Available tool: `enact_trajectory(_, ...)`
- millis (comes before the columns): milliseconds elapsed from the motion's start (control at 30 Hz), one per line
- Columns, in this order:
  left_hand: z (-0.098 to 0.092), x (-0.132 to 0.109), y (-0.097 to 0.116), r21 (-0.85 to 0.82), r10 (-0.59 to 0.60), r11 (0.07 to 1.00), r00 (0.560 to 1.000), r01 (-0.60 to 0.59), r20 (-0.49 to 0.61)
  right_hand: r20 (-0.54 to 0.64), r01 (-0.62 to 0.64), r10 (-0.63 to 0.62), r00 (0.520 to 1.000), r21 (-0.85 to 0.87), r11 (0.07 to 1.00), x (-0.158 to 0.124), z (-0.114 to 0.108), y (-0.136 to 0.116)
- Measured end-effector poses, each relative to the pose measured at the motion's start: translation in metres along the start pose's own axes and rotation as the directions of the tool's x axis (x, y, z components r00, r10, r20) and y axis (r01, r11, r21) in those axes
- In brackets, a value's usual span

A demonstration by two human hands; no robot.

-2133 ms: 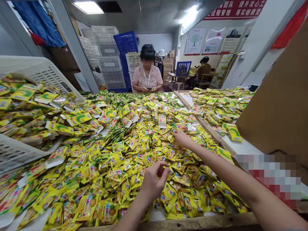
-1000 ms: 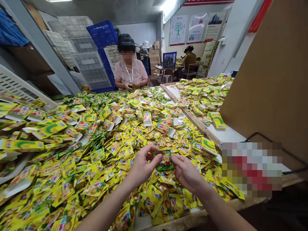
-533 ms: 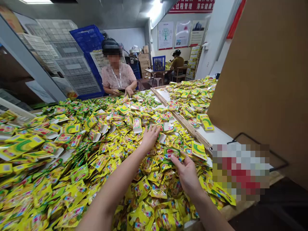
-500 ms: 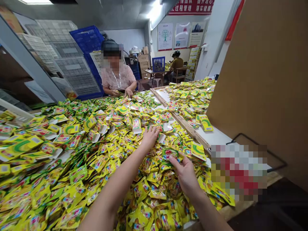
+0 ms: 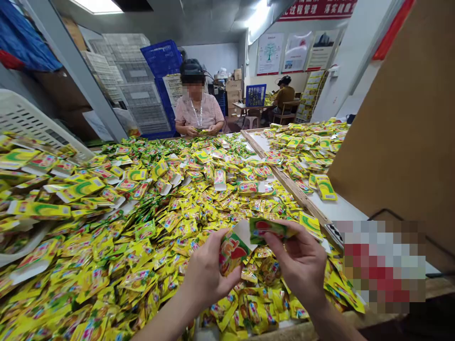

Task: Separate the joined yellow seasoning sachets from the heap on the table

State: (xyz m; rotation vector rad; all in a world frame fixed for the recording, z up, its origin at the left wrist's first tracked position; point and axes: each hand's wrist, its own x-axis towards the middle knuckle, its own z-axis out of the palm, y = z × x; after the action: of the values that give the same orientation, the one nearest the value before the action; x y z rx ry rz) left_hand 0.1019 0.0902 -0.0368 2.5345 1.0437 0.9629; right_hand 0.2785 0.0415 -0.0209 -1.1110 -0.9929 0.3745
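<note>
Head view: both bare hands are raised just above the heap, each pinching one item. Left hand (image 5: 208, 267) grasps a printed sachet (image 5: 230, 253) between thumb and fingers; the sachet sits tilted, with its white tab (image 5: 243, 234) angled up toward the other hand. Right hand (image 5: 300, 265) grips a second green-and-red sachet (image 5: 266, 229), held nearly flat, its end just beside that tab. Directly below and around the grip lies a loose heap of yellow-green sachets (image 5: 170, 227). Right of the grip, past a wooden rail (image 5: 284, 184), is a thinner spread of sachets (image 5: 305, 147). Far beyond the grip, across the heap, a co-worker in a pink blouse (image 5: 199, 113) sits with both hands together. Left of the grip, a white plastic crate (image 5: 28, 123) leans over the heap. Handling judgement: pinching the flat margins, clear of the filled middle, should steady the slippery film and leave the tab unbent.
</note>
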Motion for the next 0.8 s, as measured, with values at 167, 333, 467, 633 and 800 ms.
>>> enact_trajectory(167,0.005,-0.022,-0.001,0.012,0.035,0.999,0.981,-0.034,-0.190,0.482,0.146,0.000,0.876,-0.266,0.953,0.007,-0.003,-0.016)
enact_trajectory(333,0.009,-0.027,-0.007,0.167,0.198,0.972,0.954,-0.163,-0.224,0.659,0.101,0.162,0.734,-0.342,0.934,0.017,-0.002,-0.024)
enact_trajectory(467,0.007,-0.033,-0.010,0.103,0.126,0.989,0.960,-0.103,-0.248,0.638,-0.137,0.260,0.724,-0.237,0.962,0.016,0.012,-0.019)
enact_trajectory(633,0.007,-0.038,-0.010,-0.002,0.018,1.000,0.949,-0.020,-0.313,0.373,0.012,0.078,0.924,-0.234,0.972,0.004,0.029,-0.014)
enact_trajectory(800,0.004,-0.038,-0.007,-0.109,-0.089,0.992,0.946,0.058,-0.312,0.377,0.355,-0.205,0.903,-0.388,0.850,-0.009,0.034,-0.012)
